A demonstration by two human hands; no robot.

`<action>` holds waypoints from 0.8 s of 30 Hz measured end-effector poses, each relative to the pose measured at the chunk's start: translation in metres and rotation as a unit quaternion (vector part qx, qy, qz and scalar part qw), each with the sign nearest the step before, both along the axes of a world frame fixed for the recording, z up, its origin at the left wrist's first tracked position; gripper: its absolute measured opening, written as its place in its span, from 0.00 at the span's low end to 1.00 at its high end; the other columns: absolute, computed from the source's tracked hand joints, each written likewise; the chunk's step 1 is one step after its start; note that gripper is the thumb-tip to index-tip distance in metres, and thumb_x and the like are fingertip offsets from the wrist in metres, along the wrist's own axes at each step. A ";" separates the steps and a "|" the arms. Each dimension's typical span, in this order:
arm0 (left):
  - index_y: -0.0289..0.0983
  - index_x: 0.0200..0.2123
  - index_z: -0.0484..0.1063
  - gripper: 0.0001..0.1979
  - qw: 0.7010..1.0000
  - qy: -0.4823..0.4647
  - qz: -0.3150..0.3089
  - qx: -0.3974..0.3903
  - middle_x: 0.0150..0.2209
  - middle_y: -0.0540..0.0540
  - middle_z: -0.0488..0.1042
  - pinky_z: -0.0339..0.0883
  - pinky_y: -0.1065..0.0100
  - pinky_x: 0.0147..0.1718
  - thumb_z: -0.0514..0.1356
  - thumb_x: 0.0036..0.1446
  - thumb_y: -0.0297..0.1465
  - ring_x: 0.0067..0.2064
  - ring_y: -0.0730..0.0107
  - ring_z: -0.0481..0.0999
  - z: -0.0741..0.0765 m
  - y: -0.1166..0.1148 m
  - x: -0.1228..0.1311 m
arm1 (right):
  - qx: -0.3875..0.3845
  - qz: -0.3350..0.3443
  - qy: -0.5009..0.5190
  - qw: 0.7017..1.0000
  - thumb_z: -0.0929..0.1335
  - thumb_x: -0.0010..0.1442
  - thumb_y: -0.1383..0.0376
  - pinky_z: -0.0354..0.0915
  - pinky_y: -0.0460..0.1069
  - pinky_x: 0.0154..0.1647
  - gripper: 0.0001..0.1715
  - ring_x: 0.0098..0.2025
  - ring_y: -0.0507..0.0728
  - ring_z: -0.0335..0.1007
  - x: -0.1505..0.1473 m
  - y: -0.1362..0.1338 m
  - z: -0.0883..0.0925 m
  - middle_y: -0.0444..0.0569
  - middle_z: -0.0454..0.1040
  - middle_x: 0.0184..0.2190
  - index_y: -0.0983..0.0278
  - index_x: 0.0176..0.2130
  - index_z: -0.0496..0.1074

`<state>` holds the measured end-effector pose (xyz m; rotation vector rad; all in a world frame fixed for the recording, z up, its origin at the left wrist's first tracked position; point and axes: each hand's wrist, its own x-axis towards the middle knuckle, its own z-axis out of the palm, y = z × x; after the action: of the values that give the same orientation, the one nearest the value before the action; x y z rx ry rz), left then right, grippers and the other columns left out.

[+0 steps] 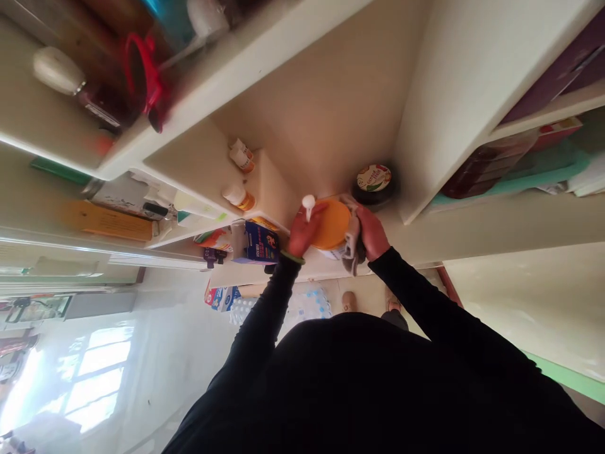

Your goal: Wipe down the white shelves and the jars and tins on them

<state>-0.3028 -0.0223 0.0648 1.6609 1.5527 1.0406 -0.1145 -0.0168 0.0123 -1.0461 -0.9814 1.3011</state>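
Observation:
Between my hands is a tub with an orange lid (333, 224) and a whitish side. My left hand (301, 234) grips it from the left, thumb side over the lid's edge. A small white piece with a round head and short stem, like a scoop (309, 202), shows at the fingers of that hand; how it is held I cannot make out. Closed on a greyish cloth (352, 243), my right hand (373, 233) presses it against the tub's right side. Just beyond the right hand stands a dark round container with a printed label on its lid (374, 178).
Two small white-and-orange bottles, one upper (242, 156) and one lower (240, 197), stand on a ledge at left. A dark blue box (261, 243) sits below them. Red-handled scissors (144, 79) lie on the upper left shelf. A cream partition (439, 107) rises at right.

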 end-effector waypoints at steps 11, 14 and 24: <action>0.40 0.58 0.81 0.18 0.993 -0.061 0.100 0.017 0.67 0.41 0.76 0.59 0.53 0.78 0.58 0.69 0.30 0.73 0.53 0.71 -0.012 -0.027 0.017 | 0.141 -0.117 -0.160 0.970 0.53 0.76 0.47 0.60 0.66 0.77 0.37 0.72 0.65 0.67 -0.026 -0.012 -0.015 0.58 0.76 0.67 0.61 0.64 0.76; 0.40 0.61 0.78 0.18 0.992 -0.058 0.111 0.031 0.71 0.41 0.72 0.52 0.53 0.81 0.59 0.71 0.32 0.79 0.53 0.62 -0.013 -0.035 0.019 | 0.097 -0.125 -0.142 0.977 0.51 0.74 0.46 0.66 0.65 0.73 0.39 0.69 0.65 0.72 -0.030 -0.013 -0.052 0.58 0.78 0.64 0.61 0.62 0.76; 0.40 0.64 0.76 0.23 0.992 -0.075 0.098 0.040 0.69 0.37 0.75 0.55 0.50 0.79 0.62 0.72 0.44 0.77 0.52 0.66 -0.015 -0.034 0.014 | -0.026 -0.016 -0.439 0.898 0.71 0.65 0.51 0.72 0.61 0.59 0.27 0.52 0.67 0.77 0.030 -0.031 -0.089 0.63 0.77 0.54 0.62 0.57 0.79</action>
<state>-0.2886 -0.0558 0.0501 1.4676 1.6157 1.3141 -0.0843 -0.0480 -0.0764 -1.7426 -1.5795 0.7966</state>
